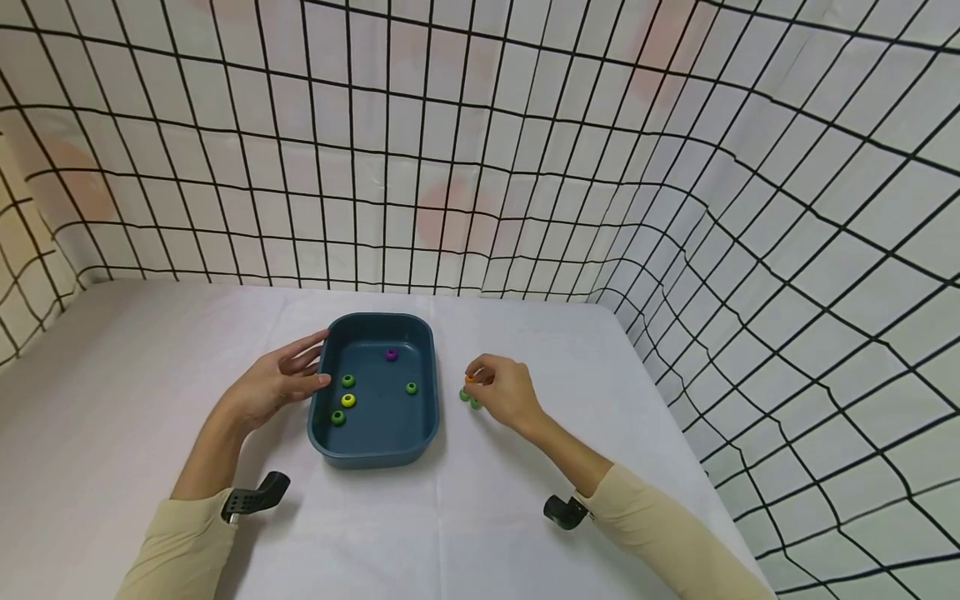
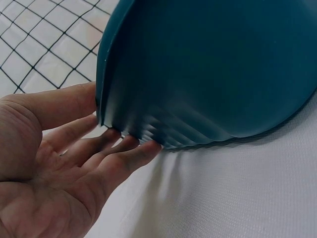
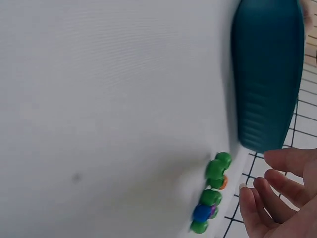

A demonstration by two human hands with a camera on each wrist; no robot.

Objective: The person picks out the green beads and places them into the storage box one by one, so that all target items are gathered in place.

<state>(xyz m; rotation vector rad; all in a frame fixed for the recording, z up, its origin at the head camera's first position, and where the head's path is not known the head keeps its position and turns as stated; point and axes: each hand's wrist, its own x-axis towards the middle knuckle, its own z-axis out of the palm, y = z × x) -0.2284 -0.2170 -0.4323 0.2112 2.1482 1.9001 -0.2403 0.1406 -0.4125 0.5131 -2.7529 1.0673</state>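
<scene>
Four-sided with rounded corners, a dark blue-green tray (image 1: 373, 459) stands on the white cloth in the head view. My left hand (image 1: 272, 385) rests against its left side, fingers loosely extended; in the left wrist view the thumb (image 2: 67, 103) touches the rim and the fingertips reach the ribbed wall. To the right of the tray, my right hand (image 1: 504, 392) hovers at a small group of beads, partly hiding them. The right wrist view shows green beads (image 3: 215, 169), a blue bead (image 3: 202, 213), an orange bead (image 3: 224, 182) and a purple one, with nothing between the fingers.
Inside the tray lie a purple bead (image 1: 392, 355), a yellow bead (image 1: 348, 401) and several green beads (image 1: 412, 388). Black wire mesh (image 1: 465, 150) encloses the back and sides of the white-covered table (image 1: 495, 533).
</scene>
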